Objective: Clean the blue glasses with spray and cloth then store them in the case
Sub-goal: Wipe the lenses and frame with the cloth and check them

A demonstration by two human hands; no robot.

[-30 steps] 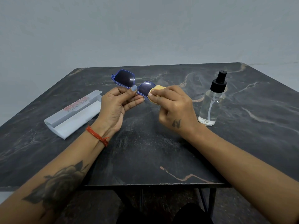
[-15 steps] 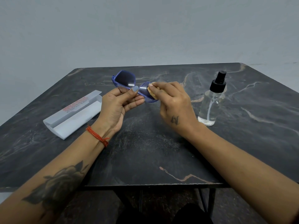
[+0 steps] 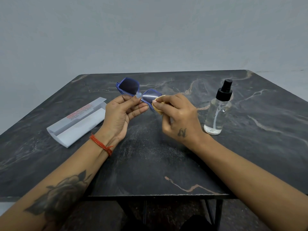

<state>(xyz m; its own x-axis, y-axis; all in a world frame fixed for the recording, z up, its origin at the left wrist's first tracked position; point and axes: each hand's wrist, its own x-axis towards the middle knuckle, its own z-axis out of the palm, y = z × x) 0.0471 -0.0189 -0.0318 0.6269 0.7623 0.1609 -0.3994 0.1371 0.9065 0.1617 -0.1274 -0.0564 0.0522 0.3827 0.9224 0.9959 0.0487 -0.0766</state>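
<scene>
Wiping step in hand. Left hand pinched blue-framed dark-lens glasses at bridge, above dark marbled bench. Right hand pressed small yellow cloth on right lens. Next likely: other lens, then open white case. Clear spray bottle upright, right.

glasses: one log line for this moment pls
step: wiping lens | left hand: holds blue glasses | right hand: cloth on lens | case: open
</scene>
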